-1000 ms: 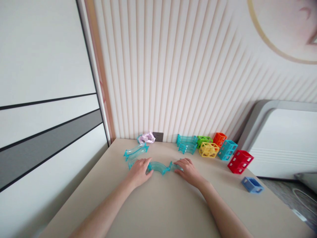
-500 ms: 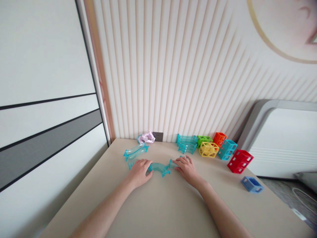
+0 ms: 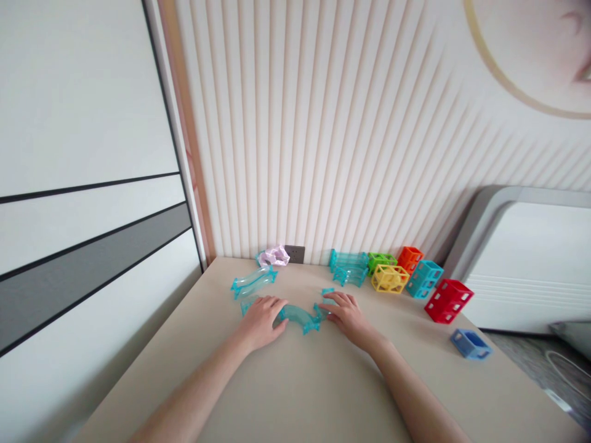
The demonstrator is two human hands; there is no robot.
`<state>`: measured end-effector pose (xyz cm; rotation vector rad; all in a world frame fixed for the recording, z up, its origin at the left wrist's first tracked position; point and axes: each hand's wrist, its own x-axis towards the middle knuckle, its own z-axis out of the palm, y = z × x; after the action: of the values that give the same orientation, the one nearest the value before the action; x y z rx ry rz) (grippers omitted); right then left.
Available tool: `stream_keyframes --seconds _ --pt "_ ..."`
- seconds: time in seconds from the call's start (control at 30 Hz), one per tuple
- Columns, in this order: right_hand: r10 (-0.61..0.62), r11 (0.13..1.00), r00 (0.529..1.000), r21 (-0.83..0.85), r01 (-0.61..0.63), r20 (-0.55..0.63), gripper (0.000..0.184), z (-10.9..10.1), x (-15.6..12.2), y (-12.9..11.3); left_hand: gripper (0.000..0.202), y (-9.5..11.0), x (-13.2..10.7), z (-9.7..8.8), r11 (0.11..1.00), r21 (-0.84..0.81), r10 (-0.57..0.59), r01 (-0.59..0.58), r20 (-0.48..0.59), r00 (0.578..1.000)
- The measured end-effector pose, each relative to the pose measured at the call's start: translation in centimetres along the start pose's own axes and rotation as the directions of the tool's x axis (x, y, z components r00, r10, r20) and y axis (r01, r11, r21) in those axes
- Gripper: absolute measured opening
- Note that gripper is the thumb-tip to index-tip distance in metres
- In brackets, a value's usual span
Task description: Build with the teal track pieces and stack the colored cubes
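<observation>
Clear teal curved track pieces (image 3: 299, 317) lie joined in a wavy line on the beige table (image 3: 305, 387). My left hand (image 3: 261, 319) rests palm down on the line's left end, fingers curled over a piece. My right hand (image 3: 347, 312) covers the right end, fingers bent over another teal piece (image 3: 325, 300). One more teal track piece (image 3: 253, 280) lies loose behind my left hand.
Along the ribbed wall stand a stack of teal tracks (image 3: 348, 267), a lilac piece (image 3: 274, 255), and green (image 3: 381, 261), yellow (image 3: 390, 279), orange (image 3: 410, 258), teal (image 3: 425, 277) and red (image 3: 447, 300) open blocks. A small blue block (image 3: 470, 343) sits near the right edge.
My right hand has drawn the right-end track piece leftward and back, tightening the curve. My left hand has barely shifted.
</observation>
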<state>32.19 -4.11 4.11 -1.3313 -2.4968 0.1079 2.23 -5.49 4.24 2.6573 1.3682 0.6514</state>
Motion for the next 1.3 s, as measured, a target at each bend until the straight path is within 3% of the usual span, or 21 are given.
stream_keyframes --seconds 0.37,0.77,1.07,1.3 --pt "-0.014 0.999 1.0 0.038 0.015 -0.022 0.049 -0.2 -0.3 -1.5 0.037 -0.1 0.0 0.3 0.998 -0.051 0.032 -0.031 0.012 0.999" --pt "0.091 0.989 0.995 0.115 -0.087 -0.028 0.033 0.2 0.0 -2.2 0.04 -0.6 -0.1 1.0 0.99 -0.143 0.012 -0.012 0.004 1.0" --pt "0.091 0.981 0.995 0.174 -0.083 -0.038 0.031 0.5 0.1 -1.8 0.037 -0.7 -0.1 1.0 0.992 -0.124 0.015 -0.012 0.023 1.0" --pt "0.162 0.962 0.983 0.236 -0.139 -0.081 0.023 0.6 0.5 -3.1 0.035 -0.2 -0.2 0.4 0.994 -0.088 0.062 -0.056 0.068 0.996"
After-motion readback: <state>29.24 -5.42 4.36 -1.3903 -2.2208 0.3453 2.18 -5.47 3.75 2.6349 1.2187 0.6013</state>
